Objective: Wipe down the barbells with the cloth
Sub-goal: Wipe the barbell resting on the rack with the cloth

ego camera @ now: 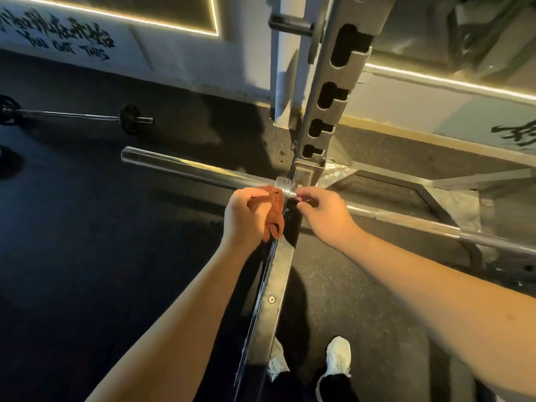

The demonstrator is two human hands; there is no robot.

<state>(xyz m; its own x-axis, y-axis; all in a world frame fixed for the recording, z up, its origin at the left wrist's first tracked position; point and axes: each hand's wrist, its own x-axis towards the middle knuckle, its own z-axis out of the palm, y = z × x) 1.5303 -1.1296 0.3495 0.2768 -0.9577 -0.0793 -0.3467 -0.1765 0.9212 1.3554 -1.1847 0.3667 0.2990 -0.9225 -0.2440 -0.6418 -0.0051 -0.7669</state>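
A long silver barbell (185,166) lies across the rack, its bare sleeve sticking out to the left and its shaft running off to the right. My left hand (246,216) grips a bunched orange-brown cloth (274,211) against the bar, just left of the collar. My right hand (322,213) is just right of the collar, its fingertips curled at the bar beside the rack upright; whether they grip the bar is unclear.
The grey rack upright (327,105) with cut-out slots rises right behind the collar. A steel rail (269,300) runs from the bar toward my feet. A second, loaded barbell (78,115) lies on the dark rubber floor at the far left, near the wall.
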